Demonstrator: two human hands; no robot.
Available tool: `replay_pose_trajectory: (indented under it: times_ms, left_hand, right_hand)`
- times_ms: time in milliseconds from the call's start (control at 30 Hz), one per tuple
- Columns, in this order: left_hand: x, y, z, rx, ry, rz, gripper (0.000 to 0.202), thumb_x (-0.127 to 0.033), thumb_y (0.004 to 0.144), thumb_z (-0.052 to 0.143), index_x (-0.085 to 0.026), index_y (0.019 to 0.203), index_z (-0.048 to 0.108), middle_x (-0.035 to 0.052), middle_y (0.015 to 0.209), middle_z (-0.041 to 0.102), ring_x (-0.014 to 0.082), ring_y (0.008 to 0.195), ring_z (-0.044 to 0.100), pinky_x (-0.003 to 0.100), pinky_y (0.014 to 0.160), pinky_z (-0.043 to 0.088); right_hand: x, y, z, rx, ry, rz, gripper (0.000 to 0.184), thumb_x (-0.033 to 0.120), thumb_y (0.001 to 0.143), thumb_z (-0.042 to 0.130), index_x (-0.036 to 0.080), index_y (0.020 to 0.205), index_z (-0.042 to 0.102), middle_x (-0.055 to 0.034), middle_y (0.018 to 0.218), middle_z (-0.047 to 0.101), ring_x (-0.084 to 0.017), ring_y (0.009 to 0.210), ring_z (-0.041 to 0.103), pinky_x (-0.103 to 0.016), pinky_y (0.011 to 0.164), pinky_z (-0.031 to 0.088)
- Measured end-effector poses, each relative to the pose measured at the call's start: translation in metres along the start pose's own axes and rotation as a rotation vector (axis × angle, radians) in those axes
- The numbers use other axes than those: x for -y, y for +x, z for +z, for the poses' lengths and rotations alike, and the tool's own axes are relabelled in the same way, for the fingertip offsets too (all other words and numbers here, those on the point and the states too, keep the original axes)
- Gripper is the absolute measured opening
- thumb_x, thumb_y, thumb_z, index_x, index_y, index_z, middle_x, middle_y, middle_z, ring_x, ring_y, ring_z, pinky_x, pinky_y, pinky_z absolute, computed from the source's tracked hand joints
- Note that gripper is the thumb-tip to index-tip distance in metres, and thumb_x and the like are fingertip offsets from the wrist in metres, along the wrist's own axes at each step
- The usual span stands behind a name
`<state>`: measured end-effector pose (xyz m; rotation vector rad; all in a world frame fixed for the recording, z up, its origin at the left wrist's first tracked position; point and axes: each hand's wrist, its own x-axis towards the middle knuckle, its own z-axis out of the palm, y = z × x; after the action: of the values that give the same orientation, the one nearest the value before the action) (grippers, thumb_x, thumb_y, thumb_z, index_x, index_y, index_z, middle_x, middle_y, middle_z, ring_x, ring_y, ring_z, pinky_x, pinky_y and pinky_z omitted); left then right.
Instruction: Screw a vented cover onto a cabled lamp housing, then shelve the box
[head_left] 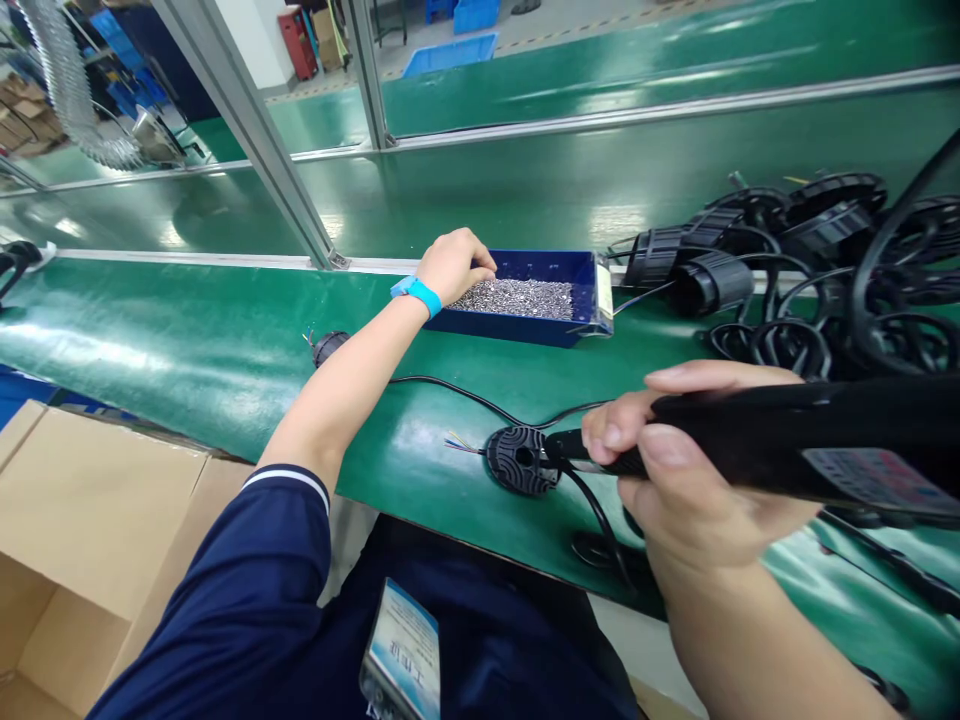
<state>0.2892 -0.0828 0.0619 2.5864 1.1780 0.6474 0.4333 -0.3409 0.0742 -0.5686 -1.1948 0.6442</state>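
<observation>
My left hand [454,263] reaches into a blue tray [540,328] of small silver screws [517,297], fingers curled down among them; whether they pinch one is hidden. A blue wristband [416,294] circles that wrist. My right hand [675,470] is wrapped round a black electric screwdriver [787,435], whose tip points at a round black ribbed part [520,460] lying on the green belt [187,340]. A black cable [465,392] runs from that part to a small black connector [328,346]. Thin coloured wire ends [459,443] stick out left of the part.
A pile of black round parts and coiled cables [810,270] lies at the right on the belt. An open cardboard box [82,530] stands at the lower left below the belt edge. A metal post [255,130] rises behind the belt. Blue crates [450,50] sit far back.
</observation>
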Motion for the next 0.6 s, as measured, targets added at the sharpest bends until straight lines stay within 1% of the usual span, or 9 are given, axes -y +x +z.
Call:
replay_pose_trajectory:
  times_ms: [67,133,233,300,333,367,433,533,600]
  left_hand:
    - [0.002,-0.004,-0.004,-0.043,-0.013,0.004,0.012,-0.017,0.085,0.071,-0.017,0.093,0.079,0.009,0.109,0.072,0.0223,0.105,0.064,0.04,0.101,0.047]
    - [0.002,-0.009,-0.008,-0.084,-0.025,-0.019,0.009,-0.017,0.083,0.074,-0.016,0.09,0.079,0.01,0.113,0.07,0.022,0.106,0.063,0.039,0.101,0.046]
    - [-0.011,-0.029,-0.013,-0.167,-0.116,-0.012,0.009,-0.024,0.084,0.076,-0.017,0.09,0.079,0.0088,0.111,0.07,0.0195,0.1,0.064,0.035,0.095,0.05]
    - [-0.03,-0.056,-0.013,-0.18,-0.265,0.076,0.012,-0.029,0.089,0.072,-0.019,0.093,0.079,0.0064,0.104,0.073,0.0171,0.096,0.066,0.033,0.092,0.052]
    - [-0.041,-0.073,-0.011,-0.164,-0.364,0.139,0.013,-0.03,0.09,0.071,-0.02,0.094,0.079,0.0054,0.1,0.075,0.0162,0.096,0.067,0.032,0.091,0.053]
    - [-0.053,-0.092,-0.007,-0.131,-0.476,0.193,0.014,-0.032,0.09,0.072,-0.02,0.093,0.079,0.0048,0.096,0.076,0.0155,0.095,0.068,0.031,0.092,0.053]
    - [-0.075,-0.129,0.003,-0.047,-0.652,0.243,0.017,-0.036,0.085,0.077,-0.02,0.089,0.079,0.0042,0.09,0.077,0.0145,0.088,0.071,0.029,0.087,0.057]
    - [-0.096,-0.171,0.023,0.046,-0.744,0.288,0.023,-0.04,0.078,0.082,-0.018,0.085,0.079,0.0063,0.092,0.075,0.016,0.089,0.073,0.029,0.088,0.06]
    - [-0.101,-0.185,0.036,0.035,-0.728,0.34,0.024,-0.04,0.078,0.081,-0.017,0.081,0.078,0.0079,0.093,0.074,0.0177,0.094,0.074,0.03,0.089,0.061]
  right_hand:
    - [-0.001,-0.001,0.001,-0.02,-0.001,0.009,0.027,0.015,0.083,0.071,0.023,0.109,0.069,0.0013,0.067,0.057,-0.013,0.049,0.054,-0.028,0.04,0.047]
    - [-0.001,-0.002,0.001,-0.024,-0.006,0.013,0.029,0.013,0.083,0.07,0.023,0.11,0.069,0.0008,0.068,0.057,-0.014,0.051,0.055,-0.028,0.041,0.047]
    - [-0.001,-0.002,0.001,-0.021,-0.005,0.003,0.029,0.012,0.083,0.069,0.022,0.11,0.068,0.0007,0.069,0.056,-0.014,0.051,0.055,-0.029,0.042,0.047]
    - [-0.001,-0.001,0.0,-0.03,-0.002,0.001,0.028,0.012,0.083,0.07,0.022,0.109,0.068,0.0006,0.068,0.057,-0.014,0.051,0.056,-0.029,0.042,0.047]
    - [-0.001,-0.001,-0.001,-0.037,-0.002,0.002,0.027,0.013,0.083,0.07,0.022,0.109,0.068,0.0006,0.068,0.057,-0.014,0.051,0.056,-0.029,0.042,0.047]
    - [-0.001,-0.001,-0.002,-0.043,-0.001,0.004,0.027,0.014,0.083,0.07,0.022,0.109,0.068,0.0007,0.067,0.058,-0.015,0.051,0.056,-0.029,0.042,0.047]
    - [-0.002,0.0,-0.004,-0.06,0.004,0.017,0.026,0.016,0.083,0.072,0.022,0.108,0.068,0.0007,0.067,0.058,-0.015,0.05,0.055,-0.03,0.041,0.047]
    - [-0.004,0.001,-0.005,-0.096,0.007,0.054,0.023,0.02,0.083,0.074,0.021,0.105,0.068,0.001,0.066,0.059,-0.014,0.047,0.054,-0.029,0.041,0.046]
    - [-0.005,0.004,-0.004,-0.149,-0.006,0.081,0.021,0.022,0.082,0.075,0.02,0.102,0.067,0.0015,0.063,0.058,-0.013,0.046,0.053,-0.028,0.041,0.045]
